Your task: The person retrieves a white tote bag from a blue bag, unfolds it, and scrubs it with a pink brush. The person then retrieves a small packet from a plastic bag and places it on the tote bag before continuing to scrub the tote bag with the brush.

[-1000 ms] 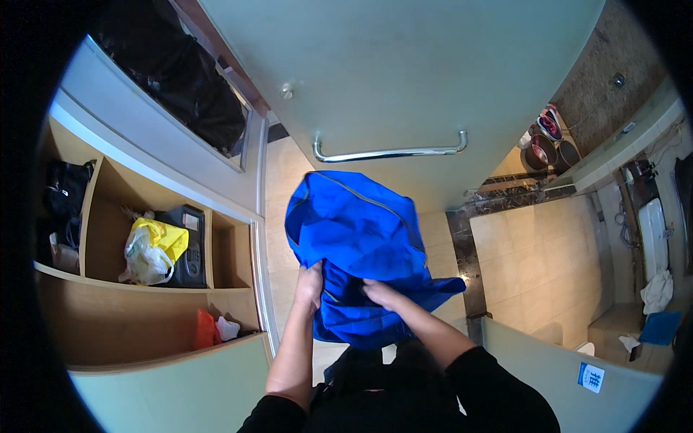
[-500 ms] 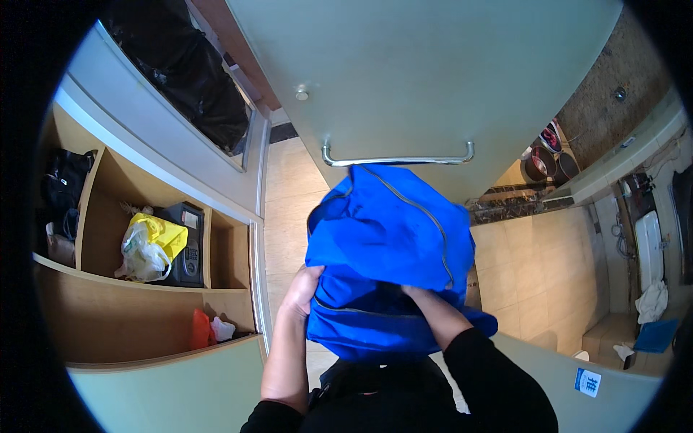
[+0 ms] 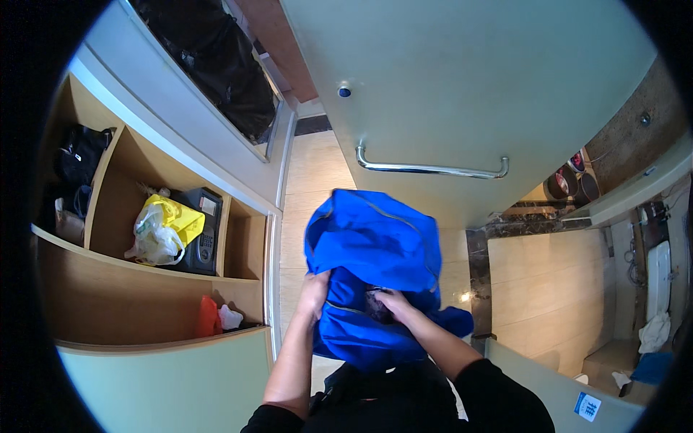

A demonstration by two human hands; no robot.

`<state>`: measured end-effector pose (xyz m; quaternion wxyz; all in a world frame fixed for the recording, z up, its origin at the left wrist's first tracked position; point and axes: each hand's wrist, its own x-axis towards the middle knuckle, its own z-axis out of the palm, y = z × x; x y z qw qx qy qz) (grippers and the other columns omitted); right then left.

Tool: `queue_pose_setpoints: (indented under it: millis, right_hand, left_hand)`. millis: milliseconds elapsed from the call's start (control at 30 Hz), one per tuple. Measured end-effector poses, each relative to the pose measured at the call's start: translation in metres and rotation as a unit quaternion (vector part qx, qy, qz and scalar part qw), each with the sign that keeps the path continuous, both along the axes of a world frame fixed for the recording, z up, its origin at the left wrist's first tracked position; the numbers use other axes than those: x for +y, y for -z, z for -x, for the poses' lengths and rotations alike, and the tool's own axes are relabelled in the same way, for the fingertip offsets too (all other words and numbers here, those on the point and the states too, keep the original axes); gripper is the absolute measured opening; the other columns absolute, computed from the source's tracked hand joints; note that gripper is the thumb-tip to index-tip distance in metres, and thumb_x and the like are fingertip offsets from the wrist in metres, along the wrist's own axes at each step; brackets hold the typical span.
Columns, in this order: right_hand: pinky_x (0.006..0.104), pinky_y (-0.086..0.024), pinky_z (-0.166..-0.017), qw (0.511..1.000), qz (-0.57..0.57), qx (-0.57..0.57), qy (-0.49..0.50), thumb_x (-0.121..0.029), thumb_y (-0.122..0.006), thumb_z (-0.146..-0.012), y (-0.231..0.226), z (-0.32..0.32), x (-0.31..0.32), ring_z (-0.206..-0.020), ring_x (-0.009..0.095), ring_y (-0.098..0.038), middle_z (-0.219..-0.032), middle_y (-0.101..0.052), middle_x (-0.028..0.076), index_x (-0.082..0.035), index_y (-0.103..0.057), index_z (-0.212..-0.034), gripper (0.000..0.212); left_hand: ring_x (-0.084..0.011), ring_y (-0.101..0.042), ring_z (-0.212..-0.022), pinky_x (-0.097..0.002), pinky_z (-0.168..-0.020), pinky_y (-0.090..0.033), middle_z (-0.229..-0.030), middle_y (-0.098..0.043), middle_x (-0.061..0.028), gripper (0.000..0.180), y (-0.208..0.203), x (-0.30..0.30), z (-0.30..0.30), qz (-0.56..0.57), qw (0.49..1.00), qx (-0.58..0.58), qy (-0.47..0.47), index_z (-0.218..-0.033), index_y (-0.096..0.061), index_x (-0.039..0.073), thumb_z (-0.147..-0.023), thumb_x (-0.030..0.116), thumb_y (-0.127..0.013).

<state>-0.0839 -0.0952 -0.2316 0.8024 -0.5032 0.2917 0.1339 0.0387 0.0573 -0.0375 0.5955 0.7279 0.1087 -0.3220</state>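
Observation:
A large blue fabric bag (image 3: 372, 234) with an unzipped opening hangs in front of my body, its flap raised on the far side. At its left edge my left hand (image 3: 313, 294) is closed on the fabric beside the opening. Into the opening reaches my right hand (image 3: 392, 303), its fingers closed on a dark, purplish patterned item (image 3: 376, 307). What that item is cannot be made out, since the bag hides most of it. A zipper runs along the flap and another along the near lip.
A frosted glass door (image 3: 462, 94) with a chrome bar handle (image 3: 433, 170) stands just beyond the bag. To the left, a wooden shelf unit (image 3: 137, 307) holds a yellow plastic bag (image 3: 177, 220), a dark safe (image 3: 209, 234) and a black bag (image 3: 81, 155). A white sink (image 3: 658, 278) lies far right.
The bag has come lower and slightly left against the door. My right hand, partly hidden inside before, now shows with the dark patterned item at its fingers. My left hand keeps its hold.

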Motion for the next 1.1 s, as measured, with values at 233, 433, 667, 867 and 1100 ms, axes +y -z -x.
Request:
queue_pose_setpoints:
  millis: [233,433,667,867,1100]
  right_hand:
    - [0.0435,-0.041,-0.099,0.906,-0.338,-0.182,0.180,-0.004,-0.047,-0.077,-0.121,0.031,-0.078,-0.117,0.029,-0.052,-0.128,-0.053,0.013,-0.004,-0.045,-0.128,0.052]
    - [0.0371,-0.034,-0.105,0.874,0.358,-0.327,0.039,-0.007,-0.075,-0.066,-0.127,-0.015,-0.089,-0.132,0.029,-0.035,-0.144,-0.032,0.019,-0.003,-0.036,-0.135,0.079]
    - [0.0431,-0.044,-0.088,0.845,0.478,-0.223,-0.087,0.001,-0.058,-0.072,-0.109,-0.056,-0.091,-0.104,0.037,-0.057,-0.106,-0.061,0.022,-0.003,-0.055,-0.111,0.040]
    - [0.0345,-0.046,-0.084,0.967,0.234,-0.082,0.060,-0.003,-0.053,-0.077,-0.136,-0.061,-0.125,-0.094,0.031,-0.062,-0.102,-0.064,0.025,0.009,-0.055,-0.114,0.039]
    - [0.0381,-0.046,-0.089,0.898,0.428,0.027,0.103,-0.014,-0.060,-0.079,-0.156,-0.069,-0.138,-0.102,0.038,-0.060,-0.110,-0.061,0.027,0.008,-0.054,-0.115,0.043]
  left_hand:
    - [-0.0342,-0.054,-0.114,-0.0470,-0.097,-0.045,-0.130,-0.050,-0.0221,0.055,-0.013,0.008,-0.009,0.205,0.956,0.207,-0.043,-0.138,-0.032,-0.002,-0.097,0.034,-0.036]
    - [-0.0332,-0.062,-0.100,-0.0475,-0.090,-0.050,-0.116,-0.060,-0.0206,0.047,-0.010,0.017,-0.010,0.283,0.905,0.316,-0.014,-0.128,-0.047,-0.002,-0.089,0.024,-0.049]
    - [-0.0265,-0.064,-0.097,-0.0395,-0.092,-0.049,-0.114,-0.063,-0.0161,0.053,-0.018,0.002,-0.018,0.208,0.948,0.220,0.097,-0.123,-0.052,-0.003,-0.080,0.023,-0.068]
    - [-0.0313,-0.059,-0.104,-0.0426,-0.093,-0.045,-0.114,-0.061,-0.0207,0.063,-0.076,-0.004,-0.063,-0.275,0.927,-0.123,0.225,-0.114,-0.058,-0.003,-0.067,0.031,-0.082]
    - [-0.0289,-0.057,-0.098,-0.0470,-0.086,-0.039,-0.096,-0.062,-0.0119,0.034,-0.040,-0.086,0.047,-0.096,0.797,-0.420,0.424,-0.098,-0.064,0.007,-0.079,0.035,-0.066]
